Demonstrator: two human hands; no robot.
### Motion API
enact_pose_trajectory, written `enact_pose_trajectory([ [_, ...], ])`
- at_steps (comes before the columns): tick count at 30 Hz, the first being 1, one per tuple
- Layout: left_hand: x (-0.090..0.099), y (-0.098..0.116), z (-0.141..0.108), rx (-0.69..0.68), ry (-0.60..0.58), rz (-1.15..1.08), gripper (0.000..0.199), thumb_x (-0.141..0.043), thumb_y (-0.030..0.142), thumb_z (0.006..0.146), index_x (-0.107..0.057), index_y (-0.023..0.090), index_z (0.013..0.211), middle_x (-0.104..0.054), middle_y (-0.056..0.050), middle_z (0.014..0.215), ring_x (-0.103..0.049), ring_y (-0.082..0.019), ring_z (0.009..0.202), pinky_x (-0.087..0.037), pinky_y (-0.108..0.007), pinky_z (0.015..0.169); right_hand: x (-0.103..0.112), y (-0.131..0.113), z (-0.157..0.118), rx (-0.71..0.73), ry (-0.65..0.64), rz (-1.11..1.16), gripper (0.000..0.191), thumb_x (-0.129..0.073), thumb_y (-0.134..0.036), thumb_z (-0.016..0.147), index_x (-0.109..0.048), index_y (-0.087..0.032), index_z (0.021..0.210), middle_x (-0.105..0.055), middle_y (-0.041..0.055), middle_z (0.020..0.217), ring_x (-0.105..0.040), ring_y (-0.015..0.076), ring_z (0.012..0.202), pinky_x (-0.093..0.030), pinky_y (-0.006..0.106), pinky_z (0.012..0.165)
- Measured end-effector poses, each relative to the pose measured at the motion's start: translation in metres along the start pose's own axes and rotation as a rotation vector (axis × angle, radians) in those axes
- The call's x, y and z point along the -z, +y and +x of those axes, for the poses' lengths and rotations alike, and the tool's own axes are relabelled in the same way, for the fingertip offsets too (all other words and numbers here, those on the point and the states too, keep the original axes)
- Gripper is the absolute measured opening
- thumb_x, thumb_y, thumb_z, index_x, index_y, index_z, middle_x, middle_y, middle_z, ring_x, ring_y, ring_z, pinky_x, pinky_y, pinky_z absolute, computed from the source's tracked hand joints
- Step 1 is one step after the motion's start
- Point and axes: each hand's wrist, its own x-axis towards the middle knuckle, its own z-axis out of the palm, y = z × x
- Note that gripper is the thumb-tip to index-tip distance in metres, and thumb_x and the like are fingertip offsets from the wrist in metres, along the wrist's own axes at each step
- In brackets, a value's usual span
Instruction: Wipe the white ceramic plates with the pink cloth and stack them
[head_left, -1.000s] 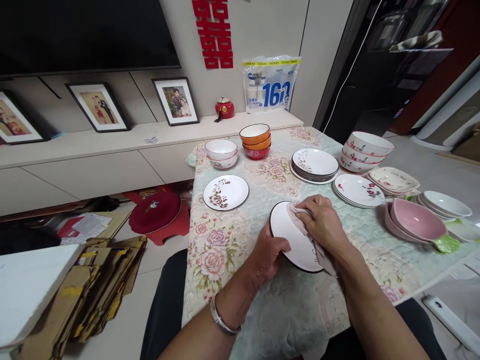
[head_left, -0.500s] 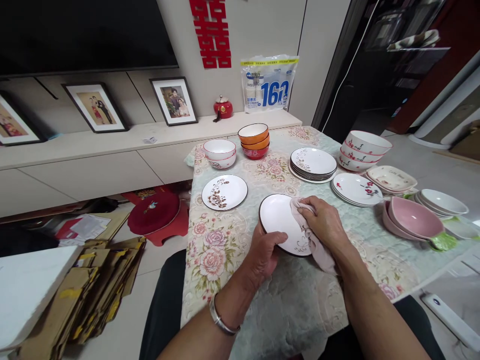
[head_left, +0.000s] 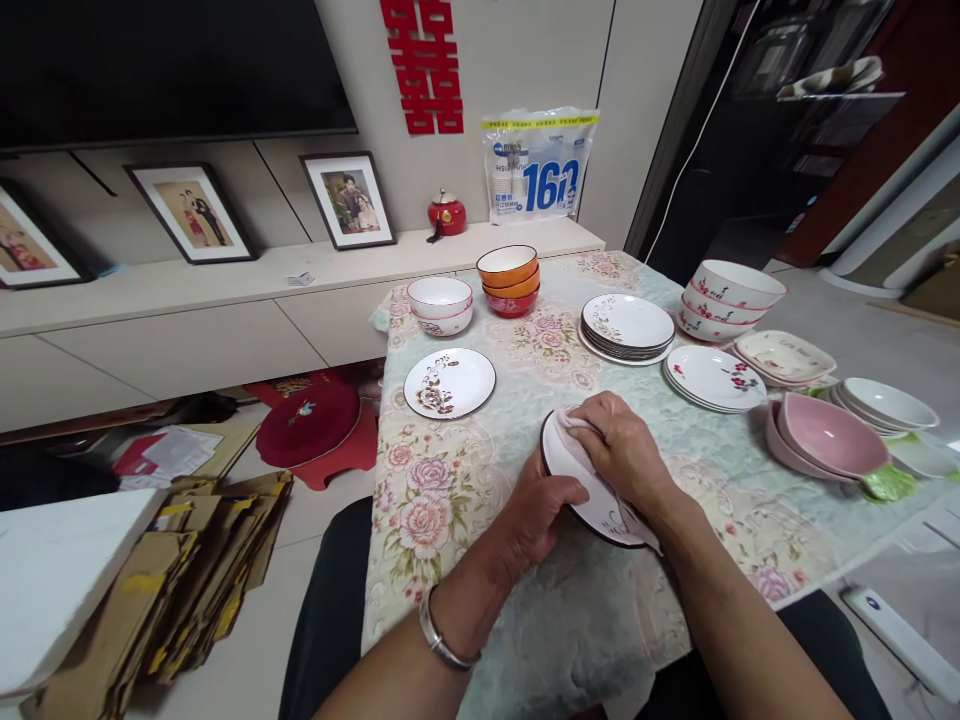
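Observation:
A white plate with a dark rim and a brown flower print (head_left: 592, 497) is held tilted above the near side of the table. My left hand (head_left: 541, 505) grips its left edge, thumb on the face and fingers underneath. Bunched under the fingers of my right hand (head_left: 619, 445) is a pale pink cloth (head_left: 571, 420), pressed against the plate's upper part. My right hand and wrist hide part of the plate and cloth. A matching plate (head_left: 450, 384) lies flat to the left, and a stack of similar plates (head_left: 628, 325) stands farther back.
White bowls (head_left: 440, 305) and orange and red bowls (head_left: 508, 278) stand at the back of the flowered tablecloth (head_left: 442, 500). To the right are flower-printed plates (head_left: 714, 380), stacked white bowls (head_left: 727, 300) and pink bowls (head_left: 829, 440). Flattened cardboard (head_left: 187, 570) and a red stool (head_left: 307, 425) are on the floor left.
The plate has shifted slightly right and toward me and is tilted more steeply. My right hand has moved the cloth leftward across it, toward its upper left edge.

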Motion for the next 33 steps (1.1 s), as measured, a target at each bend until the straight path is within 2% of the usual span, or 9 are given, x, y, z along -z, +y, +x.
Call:
enact_pose_trajectory([
  [3,0.000,-0.001,0.001,-0.008,0.001,-0.023,0.064,-0.057,0.002,0.050,-0.063,0.015,0.113,-0.070,-0.003,0.079,-0.063,-0.019,0.072,-0.046,-0.028,0.065,0.003,-0.003,0.001,0.064,-0.137,0.159,0.017,-0.055,-0.021,0.092,-0.069,-0.023,0.100,-0.063,0.0056,0.098,-0.058,0.0197,0.096,-0.048,0.033,0.085],
  [5,-0.001,0.000,0.001,-0.011,0.010,-0.037,0.065,-0.057,0.003,0.049,-0.064,0.016,0.113,-0.071,-0.003,0.081,-0.063,-0.020,0.073,-0.046,-0.028,0.066,0.005,0.000,0.002,0.021,-0.167,0.174,0.017,-0.055,-0.022,0.091,-0.070,-0.024,0.098,-0.064,0.0051,0.098,-0.059,0.0193,0.095,-0.047,0.032,0.086],
  [9,-0.004,0.003,0.000,-0.006,0.004,-0.038,0.071,-0.058,0.003,0.050,-0.062,0.017,0.119,-0.073,-0.005,0.093,-0.065,-0.025,0.086,-0.048,-0.032,0.074,0.007,0.011,0.002,-0.180,-0.081,0.000,0.019,-0.056,-0.023,0.089,-0.072,-0.021,0.100,-0.065,0.0070,0.094,-0.061,0.0215,0.092,-0.046,0.034,0.084],
  [11,-0.004,0.003,0.000,-0.006,-0.018,-0.027,0.071,-0.058,0.003,0.051,-0.062,0.017,0.120,-0.073,-0.006,0.096,-0.066,-0.025,0.089,-0.049,-0.033,0.076,0.006,0.012,0.002,-0.206,-0.048,-0.066,0.020,-0.056,-0.022,0.088,-0.071,-0.020,0.102,-0.064,0.0079,0.094,-0.061,0.0221,0.090,-0.046,0.034,0.082],
  [17,0.001,0.001,0.001,-0.012,-0.025,-0.044,0.066,-0.057,0.001,0.053,-0.062,0.016,0.117,-0.070,-0.003,0.085,-0.063,-0.018,0.076,-0.046,-0.028,0.068,0.006,-0.004,0.003,0.035,-0.177,0.145,0.018,-0.054,-0.020,0.090,-0.070,-0.023,0.099,-0.065,0.0052,0.098,-0.060,0.0195,0.097,-0.046,0.031,0.086],
  [19,0.001,0.001,0.001,-0.007,-0.024,-0.049,0.061,-0.057,0.002,0.053,-0.064,0.015,0.112,-0.070,-0.003,0.081,-0.062,-0.018,0.072,-0.046,-0.028,0.067,0.007,-0.005,0.002,0.061,-0.215,0.176,0.019,-0.054,-0.020,0.091,-0.070,-0.023,0.100,-0.065,0.0045,0.099,-0.060,0.0184,0.096,-0.046,0.030,0.086],
  [21,0.001,0.002,0.002,0.002,-0.018,-0.050,0.061,-0.058,0.003,0.053,-0.064,0.015,0.113,-0.071,-0.003,0.081,-0.063,-0.020,0.073,-0.046,-0.029,0.068,0.009,-0.001,0.002,0.021,-0.228,0.160,0.019,-0.055,-0.021,0.091,-0.070,-0.024,0.101,-0.065,0.0045,0.099,-0.061,0.0183,0.095,-0.046,0.030,0.086],
  [26,-0.002,0.003,0.001,-0.005,-0.004,-0.050,0.067,-0.060,0.004,0.053,-0.063,0.016,0.119,-0.074,-0.006,0.094,-0.066,-0.026,0.090,-0.049,-0.033,0.078,0.010,0.014,0.001,-0.168,-0.168,-0.023,0.020,-0.054,-0.024,0.091,-0.072,-0.020,0.099,-0.066,0.0073,0.095,-0.060,0.0216,0.094,-0.045,0.033,0.085],
  [33,-0.006,0.006,-0.001,0.007,0.043,-0.045,0.066,-0.061,0.005,0.049,-0.065,0.017,0.114,-0.075,-0.007,0.098,-0.066,-0.028,0.094,-0.050,-0.037,0.083,0.005,0.023,-0.001,-0.227,-0.037,-0.144,0.021,-0.057,-0.020,0.087,-0.072,-0.019,0.103,-0.065,0.0095,0.099,-0.058,0.0241,0.097,-0.045,0.035,0.086],
])
